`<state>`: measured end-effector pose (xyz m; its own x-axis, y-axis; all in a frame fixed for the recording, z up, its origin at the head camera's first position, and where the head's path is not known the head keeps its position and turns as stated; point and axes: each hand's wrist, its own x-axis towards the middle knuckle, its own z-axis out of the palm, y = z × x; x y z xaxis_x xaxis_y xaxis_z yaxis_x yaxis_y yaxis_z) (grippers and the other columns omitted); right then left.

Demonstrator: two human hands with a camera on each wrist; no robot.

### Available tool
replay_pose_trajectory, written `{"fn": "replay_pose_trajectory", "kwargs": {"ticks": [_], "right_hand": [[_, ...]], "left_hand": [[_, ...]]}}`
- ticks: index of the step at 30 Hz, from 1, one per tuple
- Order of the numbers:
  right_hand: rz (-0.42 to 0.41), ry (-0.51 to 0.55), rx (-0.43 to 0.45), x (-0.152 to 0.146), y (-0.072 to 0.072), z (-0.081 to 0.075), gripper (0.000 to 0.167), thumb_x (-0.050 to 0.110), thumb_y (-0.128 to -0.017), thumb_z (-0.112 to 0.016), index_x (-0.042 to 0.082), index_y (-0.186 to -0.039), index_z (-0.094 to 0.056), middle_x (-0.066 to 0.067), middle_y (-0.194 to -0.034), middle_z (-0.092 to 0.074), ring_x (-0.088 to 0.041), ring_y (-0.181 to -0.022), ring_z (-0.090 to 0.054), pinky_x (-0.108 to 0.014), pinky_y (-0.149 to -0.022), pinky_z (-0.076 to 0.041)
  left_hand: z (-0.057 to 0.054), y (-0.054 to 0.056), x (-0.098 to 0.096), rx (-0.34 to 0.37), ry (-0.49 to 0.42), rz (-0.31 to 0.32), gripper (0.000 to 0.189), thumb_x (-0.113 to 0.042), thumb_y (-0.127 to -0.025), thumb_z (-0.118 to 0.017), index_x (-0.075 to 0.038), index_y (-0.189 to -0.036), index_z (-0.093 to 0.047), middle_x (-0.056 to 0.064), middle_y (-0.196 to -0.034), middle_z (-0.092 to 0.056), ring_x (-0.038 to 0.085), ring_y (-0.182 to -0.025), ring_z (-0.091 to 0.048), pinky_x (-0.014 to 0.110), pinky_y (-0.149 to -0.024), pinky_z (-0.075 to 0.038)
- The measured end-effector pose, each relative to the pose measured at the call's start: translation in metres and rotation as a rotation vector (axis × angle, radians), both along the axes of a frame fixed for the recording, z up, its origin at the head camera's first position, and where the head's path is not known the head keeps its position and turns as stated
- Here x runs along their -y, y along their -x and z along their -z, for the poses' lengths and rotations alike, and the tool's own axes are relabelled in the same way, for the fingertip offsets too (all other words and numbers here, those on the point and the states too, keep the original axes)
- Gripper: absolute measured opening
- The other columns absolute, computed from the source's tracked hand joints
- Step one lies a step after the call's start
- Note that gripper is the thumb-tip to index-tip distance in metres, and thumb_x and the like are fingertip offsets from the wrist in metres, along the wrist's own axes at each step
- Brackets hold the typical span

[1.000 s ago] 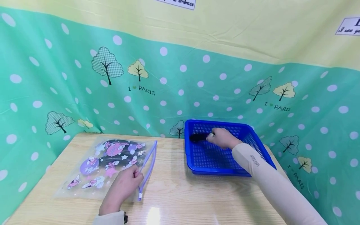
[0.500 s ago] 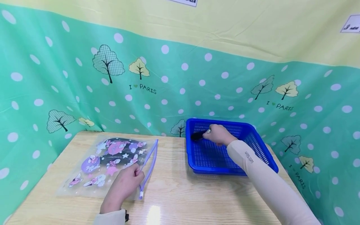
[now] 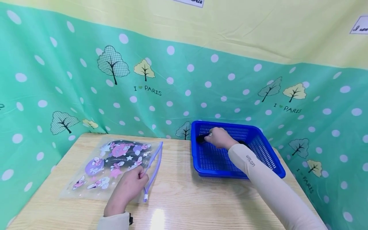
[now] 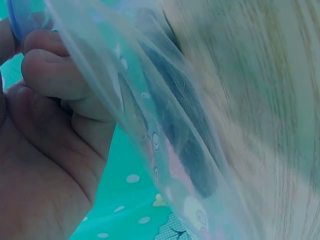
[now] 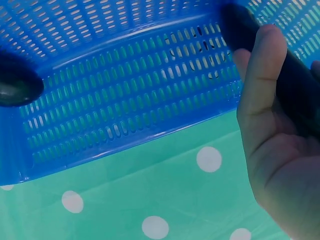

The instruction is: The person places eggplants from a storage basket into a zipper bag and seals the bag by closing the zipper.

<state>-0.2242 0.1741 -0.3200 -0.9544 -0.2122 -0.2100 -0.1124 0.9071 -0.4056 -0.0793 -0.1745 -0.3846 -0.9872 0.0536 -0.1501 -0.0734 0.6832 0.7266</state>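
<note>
At the left of the head view, my left hand [image 3: 130,185] grips the open edge of a clear zip bag [image 3: 83,182] with cartoon prints. The left wrist view shows curled fingers [image 4: 60,75] beside the purple zip strip [image 4: 17,20]. Something long and dark [image 4: 175,110] lies inside the bag. My right hand [image 3: 220,138] reaches into the blue basket [image 3: 194,153] and holds a long, dark, glossy eggplant [image 5: 302,95] near the basket's left end. Another dark, rounded eggplant [image 5: 17,82] lies in the basket, apart from this hand.
The bag and basket sit side by side on a light wooden table [image 3: 175,195]. Behind them hangs a green and yellow printed curtain [image 3: 161,73], close to the basket's back rim. A white slider [image 3: 146,196] is at the near end of the bag's zip.
My right hand has shifted slightly left and covers more of the held eggplant. A dark shape now shows right of its wrist. The left hand keeps its grip on the bag.
</note>
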Motion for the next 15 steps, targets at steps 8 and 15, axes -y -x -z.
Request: {"fn": "replay_pose_trajectory", "kwargs": {"ticks": [8, 15], "right_hand": [[-0.042, 0.01, -0.074, -0.006, -0.005, -0.005, 0.023, 0.022, -0.1, -0.059, 0.008, -0.083, -0.054, 0.0, -0.059, -0.047, -0.015, -0.049, -0.047, -0.034, -0.059, -0.044], [-0.056, 0.007, -0.11, -0.008, -0.02, -0.035, 0.045, 0.025, -0.101, -0.059, -0.005, -0.134, -0.057, -0.005, -0.075, -0.059, -0.018, -0.062, -0.055, -0.043, -0.079, -0.048]], "left_hand": [[0.0, -0.001, 0.001, -0.006, -0.018, -0.002, 0.014, -0.018, -0.093, -0.056, -0.014, -0.082, -0.05, 0.004, -0.069, -0.047, 0.019, -0.063, -0.046, 0.032, -0.054, -0.037], [-0.002, -0.001, 0.004, -0.026, -0.017, -0.006, 0.015, -0.017, -0.093, -0.057, -0.014, -0.08, -0.049, 0.003, -0.068, -0.047, 0.018, -0.062, -0.046, 0.033, -0.054, -0.036]]}}
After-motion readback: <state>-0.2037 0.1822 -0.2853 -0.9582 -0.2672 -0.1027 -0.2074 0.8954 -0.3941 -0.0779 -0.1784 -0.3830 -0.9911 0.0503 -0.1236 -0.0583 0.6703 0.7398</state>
